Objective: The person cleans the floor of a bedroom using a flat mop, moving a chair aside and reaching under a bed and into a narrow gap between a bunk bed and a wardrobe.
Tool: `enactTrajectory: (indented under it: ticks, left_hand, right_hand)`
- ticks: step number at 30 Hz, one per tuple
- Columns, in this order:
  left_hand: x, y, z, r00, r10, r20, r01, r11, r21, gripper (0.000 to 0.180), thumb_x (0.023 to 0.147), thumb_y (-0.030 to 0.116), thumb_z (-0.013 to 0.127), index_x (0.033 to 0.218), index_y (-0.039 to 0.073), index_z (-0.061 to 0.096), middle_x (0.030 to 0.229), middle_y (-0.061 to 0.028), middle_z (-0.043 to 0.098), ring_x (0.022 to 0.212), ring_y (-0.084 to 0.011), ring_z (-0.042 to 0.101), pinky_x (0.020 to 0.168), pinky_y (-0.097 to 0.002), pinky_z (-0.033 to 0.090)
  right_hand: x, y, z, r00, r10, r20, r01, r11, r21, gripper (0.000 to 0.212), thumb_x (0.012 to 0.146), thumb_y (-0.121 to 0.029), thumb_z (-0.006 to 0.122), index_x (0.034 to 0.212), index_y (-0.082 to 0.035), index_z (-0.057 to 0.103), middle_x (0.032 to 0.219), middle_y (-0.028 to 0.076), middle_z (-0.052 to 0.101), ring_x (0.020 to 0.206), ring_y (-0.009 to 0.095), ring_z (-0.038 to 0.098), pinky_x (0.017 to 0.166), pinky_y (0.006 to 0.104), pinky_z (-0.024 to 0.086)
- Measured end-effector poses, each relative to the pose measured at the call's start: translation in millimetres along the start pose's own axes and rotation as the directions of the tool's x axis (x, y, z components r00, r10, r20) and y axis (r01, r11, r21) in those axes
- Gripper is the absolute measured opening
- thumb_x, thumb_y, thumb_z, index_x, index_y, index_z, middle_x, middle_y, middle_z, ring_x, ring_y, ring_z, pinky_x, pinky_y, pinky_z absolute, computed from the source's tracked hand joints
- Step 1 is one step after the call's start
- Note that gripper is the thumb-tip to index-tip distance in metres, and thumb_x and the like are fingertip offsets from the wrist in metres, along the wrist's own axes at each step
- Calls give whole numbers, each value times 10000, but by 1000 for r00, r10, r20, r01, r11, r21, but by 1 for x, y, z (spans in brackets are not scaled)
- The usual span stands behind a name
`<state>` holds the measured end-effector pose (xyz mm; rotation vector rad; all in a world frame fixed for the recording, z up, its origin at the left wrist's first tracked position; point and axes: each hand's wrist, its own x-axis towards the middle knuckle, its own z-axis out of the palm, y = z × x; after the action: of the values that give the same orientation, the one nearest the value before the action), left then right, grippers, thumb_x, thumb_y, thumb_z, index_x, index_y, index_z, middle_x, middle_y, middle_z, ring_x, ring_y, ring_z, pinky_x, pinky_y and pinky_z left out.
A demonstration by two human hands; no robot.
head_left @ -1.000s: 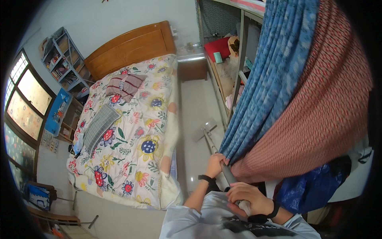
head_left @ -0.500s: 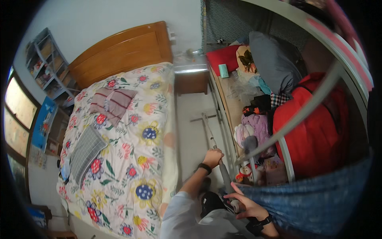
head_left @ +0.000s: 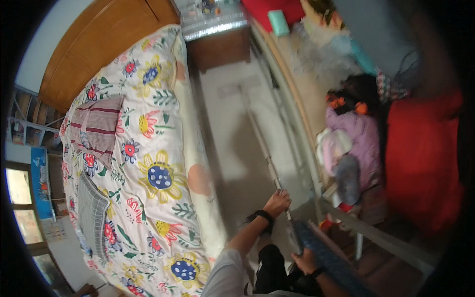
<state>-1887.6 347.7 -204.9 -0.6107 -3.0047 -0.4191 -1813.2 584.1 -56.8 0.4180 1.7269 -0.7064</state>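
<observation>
A long-handled mop slants across the narrow strip of floor, its flat head blurred at the far end near the nightstand. My left hand is closed around the middle of the handle, and a black band circles that wrist. Lower down, my right hand wraps the handle near its top end, partly blurred, also with a dark wristband. Blue cloth hangs right beside the right hand.
On the left stands a bed with a flowered cover and pillows. A nightstand closes the far end of the strip. Along the right runs a lower bunk with a metal rail, heaped with clothes, a stuffed toy and a red bag.
The mop head has slid farther along the floor toward the nightstand. My right hand, with spread fingers before, has closed on the handle. My view has shifted forward and turned.
</observation>
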Motion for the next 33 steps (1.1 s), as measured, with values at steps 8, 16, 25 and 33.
enactTrajectory:
  ticks: [8,16,25,33]
  left_hand:
    - [-59,-50,-24,633,-762,136,758,574,-310,348,790,172,647,1101,42,561,1122,-206,540,1064,-375,507,915,-472,420]
    - [-116,-96,-93,402,-896,-189,915,397,67,581,734,207,721,1280,134,537,1395,-269,371,1329,-440,287,1092,-471,270]
    - [-164,-126,-32,350,-936,-23,855,309,416,1098,592,572,763,1492,276,208,1488,-362,74,1353,-572,98,1057,-659,163]
    - [-166,-129,-33,387,-922,-5,844,352,406,1143,576,537,781,1504,257,175,1472,-392,7,1344,-588,81,1058,-662,160]
  right_hand:
    - [148,24,-2,914,-387,-123,362,914,-185,263,842,-216,680,909,19,583,753,92,621,702,240,606,622,401,458]
    - [233,-63,22,912,-408,-42,410,909,77,189,865,-141,653,824,-8,525,648,47,530,591,142,540,528,330,429]
    - [373,-117,94,854,-514,-76,520,845,126,145,832,-70,579,767,-10,464,611,33,461,543,116,479,496,318,401]
    - [375,-141,128,944,-331,0,328,935,136,346,917,-298,589,721,-42,466,602,20,440,566,122,480,536,339,390]
